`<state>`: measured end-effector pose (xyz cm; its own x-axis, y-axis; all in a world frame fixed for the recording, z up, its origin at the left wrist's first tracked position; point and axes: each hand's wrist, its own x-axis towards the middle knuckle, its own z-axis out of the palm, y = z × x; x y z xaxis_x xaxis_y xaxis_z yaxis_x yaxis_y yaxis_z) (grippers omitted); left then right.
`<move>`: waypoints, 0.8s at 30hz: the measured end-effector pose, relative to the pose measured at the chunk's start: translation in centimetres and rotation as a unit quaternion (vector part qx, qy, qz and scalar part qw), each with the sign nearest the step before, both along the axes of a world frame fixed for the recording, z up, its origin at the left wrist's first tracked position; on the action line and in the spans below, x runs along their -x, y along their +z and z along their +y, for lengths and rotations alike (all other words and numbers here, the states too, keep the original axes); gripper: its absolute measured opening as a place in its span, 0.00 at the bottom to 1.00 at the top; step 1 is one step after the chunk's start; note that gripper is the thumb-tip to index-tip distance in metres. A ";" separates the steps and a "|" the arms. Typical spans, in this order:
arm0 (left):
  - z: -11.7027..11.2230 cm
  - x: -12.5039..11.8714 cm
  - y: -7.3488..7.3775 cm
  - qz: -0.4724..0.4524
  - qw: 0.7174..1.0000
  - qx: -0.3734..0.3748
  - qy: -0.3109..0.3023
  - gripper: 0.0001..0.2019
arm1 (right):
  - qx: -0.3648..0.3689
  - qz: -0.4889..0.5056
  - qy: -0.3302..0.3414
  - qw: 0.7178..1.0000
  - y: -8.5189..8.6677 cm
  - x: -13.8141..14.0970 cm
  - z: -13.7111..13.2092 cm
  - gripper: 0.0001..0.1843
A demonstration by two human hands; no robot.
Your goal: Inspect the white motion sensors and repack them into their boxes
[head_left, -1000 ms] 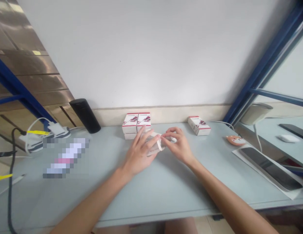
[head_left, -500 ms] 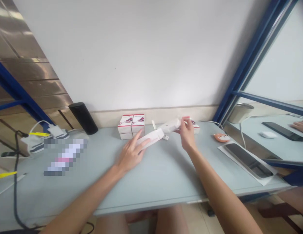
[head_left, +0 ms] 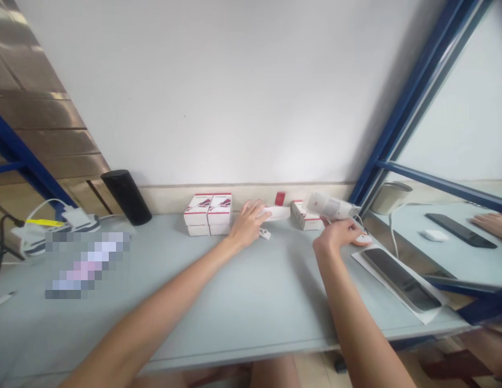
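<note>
My left hand (head_left: 247,222) reaches to the back of the table, its fingers curled round the near end of a slim white box (head_left: 278,214). A red flap (head_left: 280,199) stands up behind that box. Just below my fingers lies a small white piece (head_left: 265,234). Farther right, my right hand (head_left: 339,234) grips a clear plastic packet (head_left: 329,206) from below, raised over the table. What is inside the packet is blurred. Behind the packet sits a red-and-white box (head_left: 305,216), partly covered. Left of my left hand stands a stack of red-and-white boxes (head_left: 208,214).
A black cylinder (head_left: 126,197) and a white power strip (head_left: 52,231) stand at the left, near a pixelated object (head_left: 89,267). On the right are an orange mouse-like item (head_left: 362,240) and a dark phone (head_left: 400,277) on white paper. Blue frame bars (head_left: 440,178) border the table.
My right hand has moved right with the plastic packet, which is now apart from the white box. My left hand has carried the white box toward the back. The view has shifted slightly.
</note>
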<state>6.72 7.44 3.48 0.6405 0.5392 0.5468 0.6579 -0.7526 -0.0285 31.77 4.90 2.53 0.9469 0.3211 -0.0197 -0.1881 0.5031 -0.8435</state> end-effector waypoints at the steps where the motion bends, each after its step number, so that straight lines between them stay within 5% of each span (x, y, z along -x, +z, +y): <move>1: 0.5 -0.1 -0.4 -0.001 1.000 0.010 0.005 0.27 | -0.002 -0.004 -0.003 1.000 0.1 0.2 -0.1 0.09; 7: -1.9 1.9 -1.4 -0.029 0.997 0.065 0.012 0.13 | 0.011 -0.022 0.064 0.998 0.7 2.8 -0.4 0.09; 11: -6.0 5.5 -1.6 -0.179 0.968 0.170 -0.033 0.14 | 0.047 -0.107 0.188 0.975 0.9 5.6 -1.5 0.12; 13: -7.5 7.3 -1.9 -0.290 0.901 0.319 -0.040 0.16 | 0.069 -0.220 0.237 0.944 0.6 7.7 -2.7 0.14; 17: -8.7 9.3 -2.3 -0.444 0.716 0.536 -0.051 0.33 | 0.065 -0.352 0.343 0.869 0.2 12.5 -5.1 0.17; 21: -8.4 9.4 -2.1 -0.451 0.656 0.601 -0.066 0.29 | 0.091 -0.423 0.359 0.827 2.2 15.2 -5.1 0.17; 24: -8.0 9.4 -2.4 -0.500 0.624 0.600 -0.024 0.28 | 0.145 -0.527 0.362 0.755 4.7 15.8 -3.5 0.14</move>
<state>-2.72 -0.53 1.11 0.3341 0.9379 -0.0934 -0.1293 0.1438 0.9811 15.93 1.42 7.24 0.0640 0.8887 0.4540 0.5268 0.3563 -0.7717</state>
